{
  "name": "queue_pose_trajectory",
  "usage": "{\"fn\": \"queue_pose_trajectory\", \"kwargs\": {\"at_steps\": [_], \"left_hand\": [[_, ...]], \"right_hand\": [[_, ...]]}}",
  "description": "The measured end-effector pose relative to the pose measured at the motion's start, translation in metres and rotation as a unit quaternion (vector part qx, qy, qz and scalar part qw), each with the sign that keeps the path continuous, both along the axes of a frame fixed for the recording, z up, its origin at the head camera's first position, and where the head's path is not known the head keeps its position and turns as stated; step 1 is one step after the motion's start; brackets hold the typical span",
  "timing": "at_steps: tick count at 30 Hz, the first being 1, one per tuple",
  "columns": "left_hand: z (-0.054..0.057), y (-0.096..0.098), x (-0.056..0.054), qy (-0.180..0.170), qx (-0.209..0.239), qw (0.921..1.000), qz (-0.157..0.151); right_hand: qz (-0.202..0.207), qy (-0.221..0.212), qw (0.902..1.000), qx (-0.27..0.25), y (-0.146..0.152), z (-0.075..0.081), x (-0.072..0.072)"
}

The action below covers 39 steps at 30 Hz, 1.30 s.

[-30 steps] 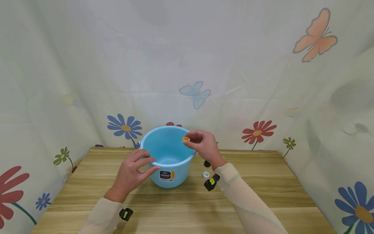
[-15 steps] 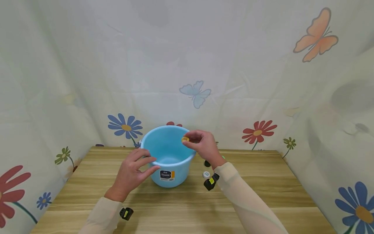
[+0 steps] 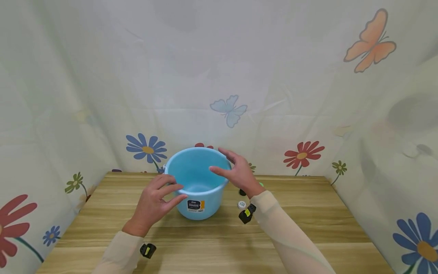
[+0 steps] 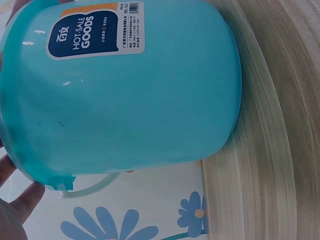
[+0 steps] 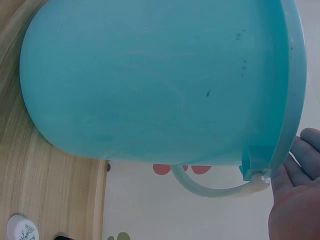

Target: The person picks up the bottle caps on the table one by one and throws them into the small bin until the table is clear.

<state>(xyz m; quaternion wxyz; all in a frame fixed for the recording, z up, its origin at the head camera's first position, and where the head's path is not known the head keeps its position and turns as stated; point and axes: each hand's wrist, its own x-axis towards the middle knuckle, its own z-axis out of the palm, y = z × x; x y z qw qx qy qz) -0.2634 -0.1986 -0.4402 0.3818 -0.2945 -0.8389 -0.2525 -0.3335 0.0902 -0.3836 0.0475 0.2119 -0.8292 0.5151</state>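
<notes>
A light blue plastic bucket (image 3: 205,199) with a printed label stands upright on the table. My left hand (image 3: 154,201) holds its near left rim, thumb outside and fingers reaching over the edge; in the left wrist view fingers (image 4: 25,202) show at the rim. My right hand (image 3: 239,173) is over the right rim with thumb and fingers spread apart, holding nothing. In the right wrist view that hand (image 5: 297,205) is beside the rim and the white handle (image 5: 215,190). The bucket's floor is only partly visible, and no yellow cap shows there.
Right of the bucket lie a white cap (image 3: 241,204) with green print, a black cap (image 3: 242,192) and a bit of something green (image 3: 261,184), partly hidden by the right wrist. Behind the wooden table (image 3: 191,247) hangs a curtain (image 3: 171,76) printed with flowers and butterflies.
My right hand's fingers have parted and let go of the small yellow cap it pinched over the bucket; the cap is out of sight. The left hand and bucket have stayed in place.
</notes>
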Motion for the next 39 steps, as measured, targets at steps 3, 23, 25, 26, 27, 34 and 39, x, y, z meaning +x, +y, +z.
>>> {"fn": "queue_pose_trajectory", "kwargs": {"at_steps": [3, 23, 25, 26, 27, 34, 39], "left_hand": [[-0.001, 0.000, -0.001, -0.001, 0.000, 1.0000, 0.000], [-0.002, -0.001, -0.002, 0.009, 0.002, 1.0000, -0.002], [-0.002, -0.001, -0.002, 0.011, 0.001, 0.9999, -0.001], [-0.002, -0.001, -0.002, 0.011, 0.001, 0.9999, 0.000], [-0.002, -0.001, -0.002, 0.010, 0.001, 0.9999, 0.000], [-0.002, -0.001, -0.001, 0.007, 0.000, 1.0000, -0.001], [-0.002, -0.002, -0.002, 0.008, 0.000, 1.0000, -0.001]], "right_hand": [[-0.006, -0.011, 0.9999, -0.009, 0.002, 0.000, 0.000], [-0.039, 0.040, 0.9948, -0.085, 0.049, -0.028, -0.006], [-0.048, 0.035, 0.9946, -0.085, 0.055, -0.033, -0.007], [-0.052, 0.034, 0.9946, -0.084, 0.059, -0.036, -0.007], [-0.054, 0.030, 0.9946, -0.084, 0.062, -0.039, -0.007], [-0.060, 0.036, 0.9946, -0.077, 0.081, -0.054, -0.005], [-0.073, 0.029, 0.9948, -0.064, 0.095, -0.063, -0.003]]}}
